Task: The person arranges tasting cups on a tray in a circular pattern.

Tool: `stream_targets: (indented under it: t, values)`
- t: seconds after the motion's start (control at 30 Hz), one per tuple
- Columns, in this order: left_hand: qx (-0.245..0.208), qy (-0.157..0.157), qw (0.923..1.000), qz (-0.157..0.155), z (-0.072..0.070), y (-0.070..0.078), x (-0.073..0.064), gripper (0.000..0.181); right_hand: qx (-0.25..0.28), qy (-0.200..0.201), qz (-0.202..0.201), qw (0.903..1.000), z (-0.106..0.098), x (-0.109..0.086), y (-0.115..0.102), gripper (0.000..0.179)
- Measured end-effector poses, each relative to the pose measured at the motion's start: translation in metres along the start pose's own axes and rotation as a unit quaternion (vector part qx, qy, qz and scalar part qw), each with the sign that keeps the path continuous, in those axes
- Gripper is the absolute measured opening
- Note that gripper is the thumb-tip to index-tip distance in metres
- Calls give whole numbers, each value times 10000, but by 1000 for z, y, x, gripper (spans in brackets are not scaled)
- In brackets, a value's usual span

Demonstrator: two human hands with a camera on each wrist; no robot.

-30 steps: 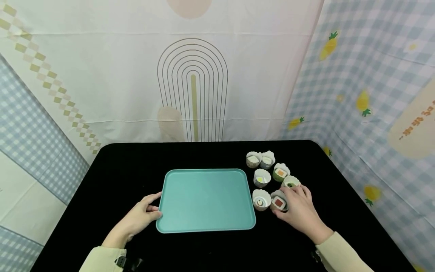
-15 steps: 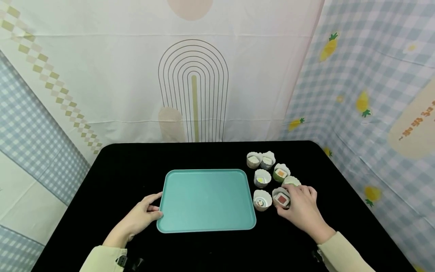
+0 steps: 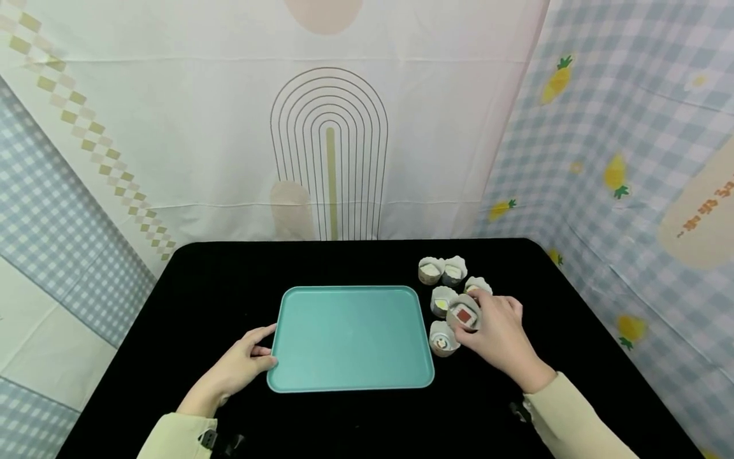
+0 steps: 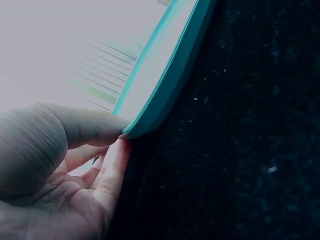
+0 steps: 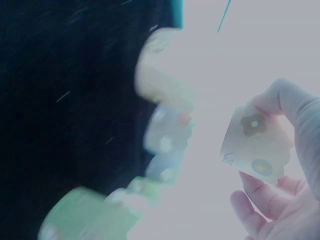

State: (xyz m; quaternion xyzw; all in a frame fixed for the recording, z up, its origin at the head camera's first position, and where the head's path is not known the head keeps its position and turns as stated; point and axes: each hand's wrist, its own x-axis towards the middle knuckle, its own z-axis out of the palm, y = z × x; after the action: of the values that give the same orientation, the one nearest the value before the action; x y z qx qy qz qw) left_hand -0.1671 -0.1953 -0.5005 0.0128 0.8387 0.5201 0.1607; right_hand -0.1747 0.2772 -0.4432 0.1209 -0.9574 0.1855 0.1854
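The left hand (image 3: 237, 363) has its grip on the left rim of a teal rectangular tray (image 3: 351, 338), thumb above and a finger beneath, as the tray lies flat on the black surface (image 3: 229, 280). The right hand (image 3: 501, 331) grips a paper baking cup (image 3: 463, 314) between thumb and fingers, just right of the tray; inside shows a brown-red square. Near it stand a cup with a yellow square (image 3: 442, 301), a front cup (image 3: 444, 339) and two touching rear cups (image 3: 429, 271). The right wrist view shows a green cup (image 5: 90, 217), blurred.
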Motion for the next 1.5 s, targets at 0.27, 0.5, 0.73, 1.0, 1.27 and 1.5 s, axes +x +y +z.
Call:
stream_targets:
  t: [0.27,0.5,0.73,1.0,1.27,1.5]
  values:
    - [47,9,10000,3,0,0,-1,68,541,-274,-23,9982,9,19,-47,60]
    - [25,37,10000,-52,1,1,0,66,968,-372,-283,9942,36,36,-92,56]
    - [2,440,9990,46,3,6,2,56,1286,-767,-38,9887,62,49,-112,58]
    - [120,632,9978,167,4,13,10,57,1654,-1323,389,9765,86,56,-122,59]
    - [-207,252,9994,125,4,11,12,68,1868,-1510,891,9666,102,67,-132,52]
    - [63,493,9987,75,8,11,10,66,1937,-1436,932,9660,117,71,-136,58]
